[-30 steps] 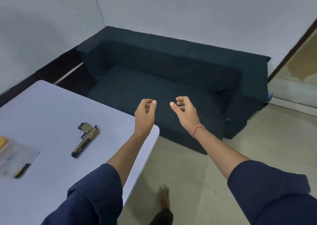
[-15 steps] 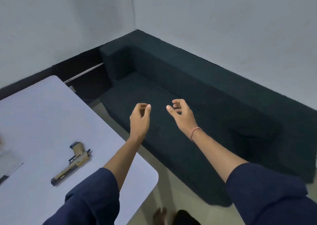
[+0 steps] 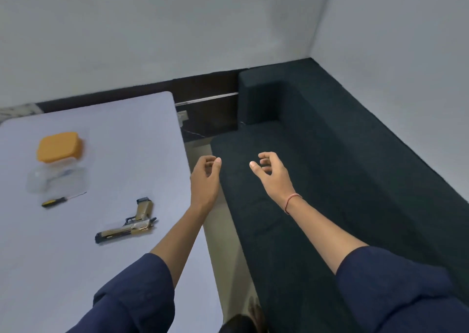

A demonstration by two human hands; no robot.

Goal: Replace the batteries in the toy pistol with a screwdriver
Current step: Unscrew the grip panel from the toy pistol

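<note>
A tan and black toy pistol [image 3: 129, 225] lies flat on the white table [image 3: 106, 134], barrel pointing left. A small screwdriver [image 3: 62, 200] with a yellow and black handle lies to its upper left. My left hand [image 3: 206, 180] hovers in the air just past the table's right edge, fingers loosely curled, holding nothing. My right hand [image 3: 272, 176] floats over the dark sofa, fingers also loosely curled and empty. Both hands are well clear of the pistol and the screwdriver.
A clear plastic container [image 3: 57, 180] with an orange lid [image 3: 59, 146] leaning behind it sits at the table's left. A dark sofa [image 3: 330, 167] fills the right side, with a narrow strip of floor [image 3: 223, 231] between it and the table. Grey walls stand behind.
The view has swung left, bringing the pistol, the screwdriver and the container further into view. Both hands keep the same raised, loosely curled pose.
</note>
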